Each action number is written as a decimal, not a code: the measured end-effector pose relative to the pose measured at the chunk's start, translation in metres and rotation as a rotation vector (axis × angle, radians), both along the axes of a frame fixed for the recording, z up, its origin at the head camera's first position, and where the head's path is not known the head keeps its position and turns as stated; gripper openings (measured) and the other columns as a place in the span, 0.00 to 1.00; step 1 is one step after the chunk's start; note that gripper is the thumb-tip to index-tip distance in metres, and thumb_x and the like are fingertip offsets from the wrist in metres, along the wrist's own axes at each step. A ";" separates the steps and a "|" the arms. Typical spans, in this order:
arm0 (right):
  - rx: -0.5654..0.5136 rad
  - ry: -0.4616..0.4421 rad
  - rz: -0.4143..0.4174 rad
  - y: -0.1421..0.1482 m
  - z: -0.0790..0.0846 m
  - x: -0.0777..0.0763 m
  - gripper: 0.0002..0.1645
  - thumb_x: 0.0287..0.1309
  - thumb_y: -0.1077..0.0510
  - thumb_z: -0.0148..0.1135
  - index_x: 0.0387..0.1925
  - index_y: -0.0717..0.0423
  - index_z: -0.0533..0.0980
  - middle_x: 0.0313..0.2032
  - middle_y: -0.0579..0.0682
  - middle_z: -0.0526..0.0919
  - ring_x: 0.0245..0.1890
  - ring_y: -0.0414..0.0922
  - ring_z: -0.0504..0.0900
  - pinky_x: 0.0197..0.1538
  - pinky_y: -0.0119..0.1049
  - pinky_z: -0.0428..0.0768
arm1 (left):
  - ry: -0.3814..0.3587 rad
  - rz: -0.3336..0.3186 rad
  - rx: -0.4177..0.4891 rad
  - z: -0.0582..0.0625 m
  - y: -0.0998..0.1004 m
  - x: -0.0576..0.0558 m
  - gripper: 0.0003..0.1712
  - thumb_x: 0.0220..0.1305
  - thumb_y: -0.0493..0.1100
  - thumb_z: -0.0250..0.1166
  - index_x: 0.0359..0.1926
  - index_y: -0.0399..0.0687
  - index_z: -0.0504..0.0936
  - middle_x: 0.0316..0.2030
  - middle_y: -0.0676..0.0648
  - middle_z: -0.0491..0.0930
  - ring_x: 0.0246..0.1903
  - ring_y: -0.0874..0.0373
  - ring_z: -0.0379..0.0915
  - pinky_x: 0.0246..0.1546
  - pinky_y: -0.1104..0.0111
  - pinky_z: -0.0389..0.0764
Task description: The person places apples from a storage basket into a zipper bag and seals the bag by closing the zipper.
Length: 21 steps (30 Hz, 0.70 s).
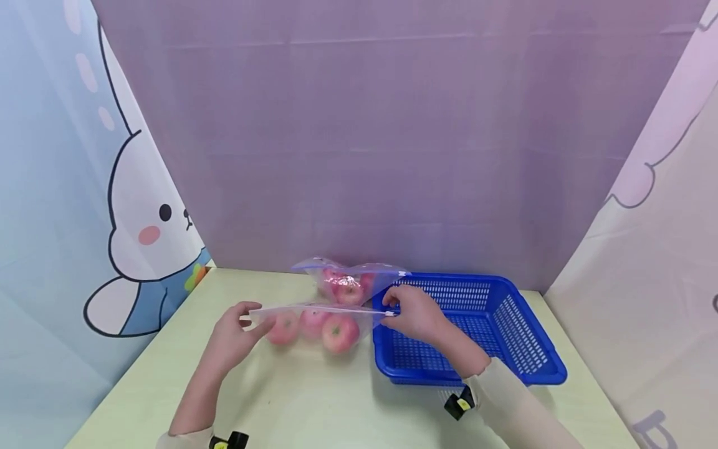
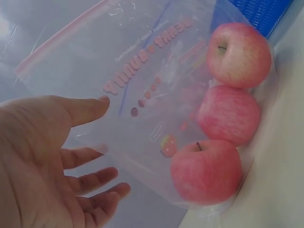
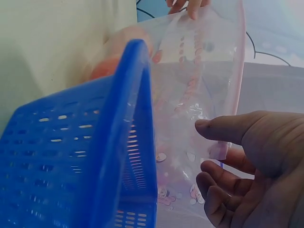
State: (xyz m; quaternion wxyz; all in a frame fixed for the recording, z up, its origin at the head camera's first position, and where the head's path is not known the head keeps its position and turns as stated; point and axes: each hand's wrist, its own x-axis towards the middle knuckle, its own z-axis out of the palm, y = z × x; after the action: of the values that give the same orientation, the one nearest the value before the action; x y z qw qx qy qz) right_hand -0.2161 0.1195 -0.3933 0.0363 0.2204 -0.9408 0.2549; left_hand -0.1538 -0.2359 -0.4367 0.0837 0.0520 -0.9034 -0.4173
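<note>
A clear zip bag [image 1: 311, 310] with a pink zip strip stands upright, holding three red apples [image 2: 206, 172] at its bottom. My left hand [image 1: 232, 337] is at its left end, thumb [image 2: 92, 110] before the bag and index finger behind, spread apart. At the right end, by the slider, is my right hand [image 1: 417, 312]. Its index fingertip touches the slider [image 3: 218, 151], while the thumb [image 3: 216, 127] stays apart from it. Behind stands a second zip bag [image 1: 328, 272] with a blue-violet strip and apples inside. A blue plastic basket [image 1: 524, 299] sits to the right.
The basket's near-left wall [image 3: 95, 156] lies close beside the front bag, and my right forearm passes above it. A pale tabletop [image 1: 314, 399] spreads toward me. A purple cloth backdrop [image 1: 381, 137] rises behind, with printed curtains on both sides.
</note>
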 end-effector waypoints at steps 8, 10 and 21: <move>0.013 -0.030 0.018 0.006 -0.004 0.009 0.18 0.47 0.53 0.77 0.39 0.50 0.79 0.34 0.41 0.78 0.32 0.40 0.74 0.39 0.36 0.78 | -0.140 -0.010 -0.077 -0.002 -0.003 0.010 0.49 0.59 0.67 0.64 0.65 0.35 0.62 0.59 0.30 0.68 0.53 0.36 0.71 0.45 0.48 0.76; 0.018 -0.034 0.024 0.008 -0.006 0.010 0.18 0.47 0.52 0.77 0.40 0.50 0.79 0.34 0.41 0.78 0.32 0.40 0.74 0.38 0.36 0.78 | -0.169 -0.018 -0.087 -0.004 -0.003 0.013 0.51 0.58 0.68 0.64 0.65 0.34 0.60 0.58 0.29 0.68 0.52 0.36 0.72 0.44 0.49 0.77; 0.046 -0.088 0.058 0.017 -0.007 0.028 0.27 0.46 0.51 0.77 0.48 0.53 0.78 0.40 0.43 0.79 0.35 0.41 0.74 0.42 0.41 0.78 | -0.271 -0.044 -0.122 -0.009 -0.008 0.040 0.53 0.52 0.71 0.66 0.62 0.32 0.67 0.55 0.30 0.73 0.51 0.37 0.72 0.45 0.48 0.76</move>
State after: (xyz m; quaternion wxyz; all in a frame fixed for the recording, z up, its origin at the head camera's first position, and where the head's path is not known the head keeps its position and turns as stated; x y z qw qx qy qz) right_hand -0.1882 0.1367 -0.4001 -0.0175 0.2373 -0.9403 0.2433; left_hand -0.1136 -0.2438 -0.4454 -0.0452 0.0827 -0.9310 -0.3527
